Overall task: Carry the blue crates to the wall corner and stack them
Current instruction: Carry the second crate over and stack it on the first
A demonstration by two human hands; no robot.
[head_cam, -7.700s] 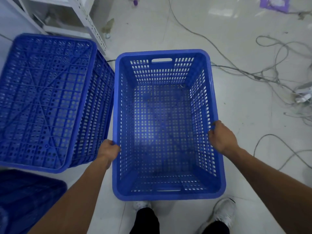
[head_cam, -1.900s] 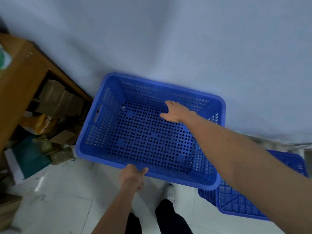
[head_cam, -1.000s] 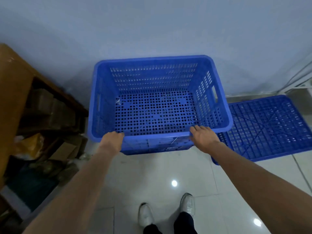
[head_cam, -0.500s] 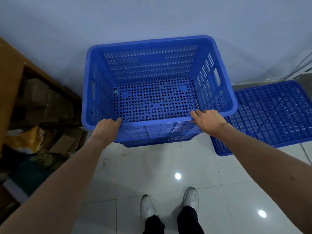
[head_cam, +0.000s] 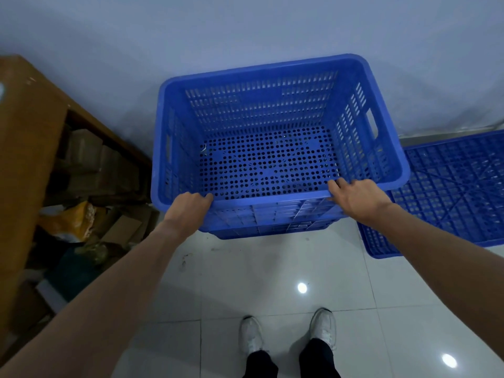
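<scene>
An open-topped blue perforated crate (head_cam: pixel 387 126) stands upright against the pale wall, nested on top of at least one more blue crate (head_cam: pixel 272 231) whose ribbed side shows below its near rim. My left hand (head_cam: pixel 188 207) grips the near rim on the left. My right hand (head_cam: pixel 354 196) grips the same rim on the right, fingers curled over the edge. Another blue crate (head_cam: pixel 447 195) lies upside down on the floor to the right, its ribbed bottom facing up.
A brown wooden shelf unit (head_cam: pixel 30 148) stands at the left, with cardboard boxes and a yellow bag (head_cam: pixel 68 222) stuffed under it. The white tiled floor (head_cam: pixel 272 282) stretches toward me, and my two white shoes (head_cam: pixel 286 334) stand on it.
Over the last second the crate's near rim rose a little, then sank again, with both hands staying on it. Earlier I carried this crate over from beside the other crates.
</scene>
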